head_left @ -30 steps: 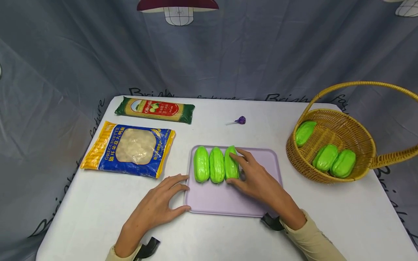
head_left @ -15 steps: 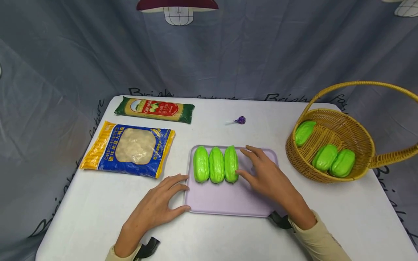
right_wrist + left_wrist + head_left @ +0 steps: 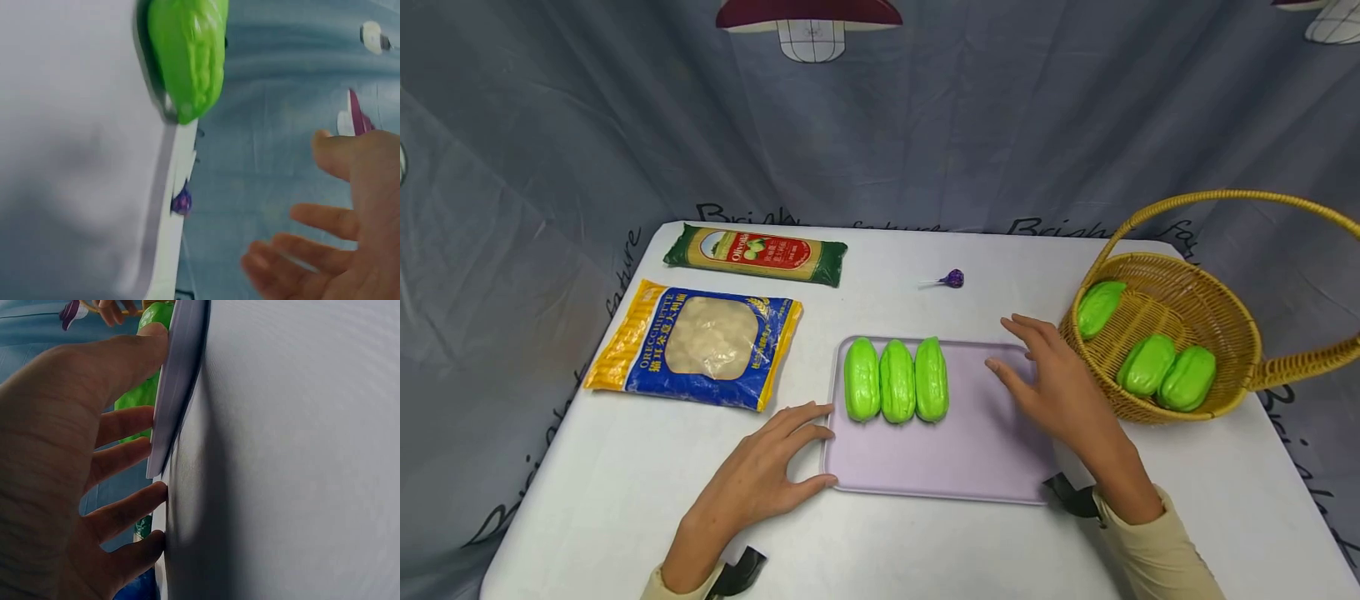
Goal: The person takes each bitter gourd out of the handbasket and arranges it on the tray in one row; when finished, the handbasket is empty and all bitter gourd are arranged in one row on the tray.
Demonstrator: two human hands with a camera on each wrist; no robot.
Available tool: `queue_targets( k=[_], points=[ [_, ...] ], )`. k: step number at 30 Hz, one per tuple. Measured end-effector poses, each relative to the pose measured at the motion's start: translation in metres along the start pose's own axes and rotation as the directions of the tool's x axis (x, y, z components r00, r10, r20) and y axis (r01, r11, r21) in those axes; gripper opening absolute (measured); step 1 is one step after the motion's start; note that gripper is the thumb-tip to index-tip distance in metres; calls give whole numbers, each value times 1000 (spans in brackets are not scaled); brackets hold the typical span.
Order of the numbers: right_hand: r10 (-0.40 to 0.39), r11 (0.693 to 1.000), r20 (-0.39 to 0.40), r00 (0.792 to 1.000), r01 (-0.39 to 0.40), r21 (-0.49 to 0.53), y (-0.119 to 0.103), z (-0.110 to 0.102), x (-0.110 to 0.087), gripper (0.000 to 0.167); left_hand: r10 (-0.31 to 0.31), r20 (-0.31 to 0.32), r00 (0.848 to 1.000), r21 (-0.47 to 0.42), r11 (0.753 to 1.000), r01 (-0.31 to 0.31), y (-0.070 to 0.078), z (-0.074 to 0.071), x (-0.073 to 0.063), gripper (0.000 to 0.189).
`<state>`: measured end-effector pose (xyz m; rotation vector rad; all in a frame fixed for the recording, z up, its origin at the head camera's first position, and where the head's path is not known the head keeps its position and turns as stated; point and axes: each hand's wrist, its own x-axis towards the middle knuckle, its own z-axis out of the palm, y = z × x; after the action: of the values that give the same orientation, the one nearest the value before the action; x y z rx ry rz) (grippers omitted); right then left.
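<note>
Three glossy, bright green, ribbed vegetable-like pieces, the left one, the middle one and the right one, lie side by side on the left half of a lilac tray. My left hand rests at the tray's left edge, thumb and fingertips touching its rim, fingers spread. Over the tray's right side hovers my right hand, fingers loosely extended with nothing in them. In the right wrist view, a green piece lies well apart from the fingers.
A wicker basket with a tall handle stands at the right, holding three more green pieces. A blue-and-yellow orecchiette bag and a green-ended pasta pack lie at the left. Behind the tray is a purple lollipop.
My right hand has let go of the right green piece and moved right, toward the basket. The left hand and the three pieces on the tray stay in place.
</note>
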<state>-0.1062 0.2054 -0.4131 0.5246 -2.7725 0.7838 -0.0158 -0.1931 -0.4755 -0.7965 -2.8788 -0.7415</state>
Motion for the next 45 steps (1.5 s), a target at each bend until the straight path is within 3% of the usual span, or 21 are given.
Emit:
queue_targets(
  k=[8,13,21,31,38,45],
  points=[
    [-5,999,-160,987,12,40,26,-9,5,51,2,-8,1000,-3,1000,-2,0,0,-1,52],
    [28,999,-191,981,-20,44,40,-17,6,49,-4,-3,1000,-8,1000,4,0,1,-1,51],
    [141,990,-139,980,-140,14,57,-29,7,52,-14,7,1000,-9,1000,15,2,0,-1,51],
    [262,965,-41,964,-262,-3,85,-36,12,60,-22,9,1000,-11,1000,23,1,1,-1,51],
    [329,944,48,943,-327,-31,102,-35,19,64,-23,12,1000,-12,1000,23,1,1,-1,51],
    [350,936,75,934,-346,-57,115,-35,24,65,-11,5,1000,-10,1000,11,1,1,-1,51]
  ],
)
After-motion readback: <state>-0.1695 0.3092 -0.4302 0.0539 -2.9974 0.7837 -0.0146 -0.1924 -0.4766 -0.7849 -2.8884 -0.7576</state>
